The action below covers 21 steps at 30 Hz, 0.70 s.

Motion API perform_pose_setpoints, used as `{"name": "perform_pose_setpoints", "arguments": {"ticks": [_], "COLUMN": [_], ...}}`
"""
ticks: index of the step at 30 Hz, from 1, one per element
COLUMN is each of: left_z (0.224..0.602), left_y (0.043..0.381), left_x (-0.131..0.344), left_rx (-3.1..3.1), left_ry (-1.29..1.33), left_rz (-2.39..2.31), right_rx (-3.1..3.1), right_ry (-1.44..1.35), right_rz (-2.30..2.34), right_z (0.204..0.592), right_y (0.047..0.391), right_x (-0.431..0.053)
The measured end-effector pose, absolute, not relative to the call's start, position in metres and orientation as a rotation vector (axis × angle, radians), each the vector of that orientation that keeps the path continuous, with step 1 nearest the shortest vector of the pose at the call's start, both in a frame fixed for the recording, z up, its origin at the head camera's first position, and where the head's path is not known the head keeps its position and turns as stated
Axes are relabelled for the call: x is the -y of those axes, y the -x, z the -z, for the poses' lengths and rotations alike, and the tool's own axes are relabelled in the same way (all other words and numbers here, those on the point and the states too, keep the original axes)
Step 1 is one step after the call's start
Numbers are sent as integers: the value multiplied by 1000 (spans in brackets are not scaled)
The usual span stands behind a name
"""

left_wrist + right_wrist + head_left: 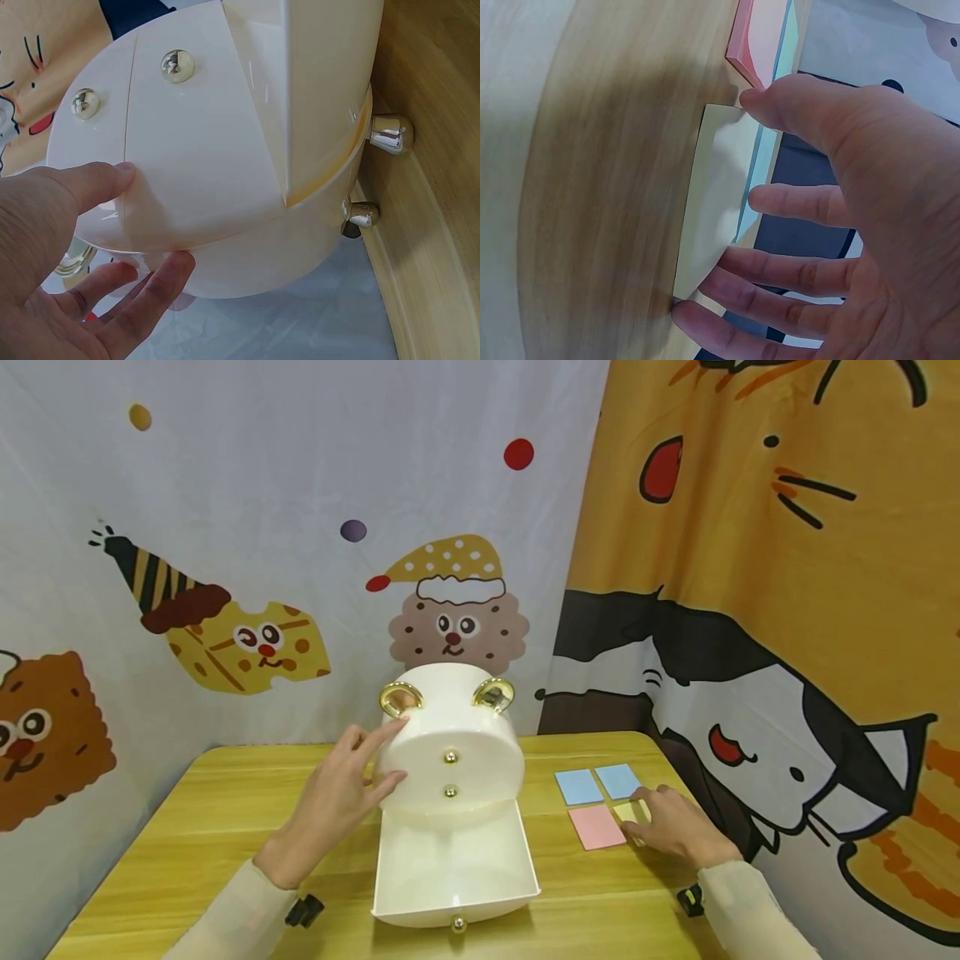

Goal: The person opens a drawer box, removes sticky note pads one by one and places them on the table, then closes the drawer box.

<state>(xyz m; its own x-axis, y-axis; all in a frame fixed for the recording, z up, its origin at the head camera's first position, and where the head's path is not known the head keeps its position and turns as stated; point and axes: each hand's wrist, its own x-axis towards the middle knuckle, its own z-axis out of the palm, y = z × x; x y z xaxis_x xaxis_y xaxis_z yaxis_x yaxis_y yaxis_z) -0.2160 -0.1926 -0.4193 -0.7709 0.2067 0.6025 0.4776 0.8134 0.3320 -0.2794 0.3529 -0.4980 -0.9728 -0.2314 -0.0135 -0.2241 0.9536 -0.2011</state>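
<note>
On the table stands a white rounded storage box with gold ring ears and gold knobs; its lower drawer is pulled out. My left hand rests at the box's left side, thumb on the front face and forefinger near the left ear. In the left wrist view the other fingers spread loosely by the side wall. My right hand is over a yellow sticky-note pad, fingers spread around its edges, thumb tip at one corner. The pad lies flat, partly hidden by the hand in the head view.
Two blue sticky-note pads and a pink pad lie beside the yellow one, right of the box. The wooden table reaches back to a curtain printed with cartoon figures. A cat-patterned curtain hangs along the right.
</note>
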Motion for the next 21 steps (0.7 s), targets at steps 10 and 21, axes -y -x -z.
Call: {"name": "perform_pose_setpoints", "arguments": {"ticks": [10,21], "left_z": [419,420], "left_y": [216,216], "left_x": [193,193], "left_rx": [2426,2418], "left_ry": [509,510], "left_rz": [644,660], "right_rx": [-3073,-3129], "right_ry": [329,320], "right_rz": [319,297], "right_z": [495,491], "right_y": [275,270], "right_x": [-354,-349]}}
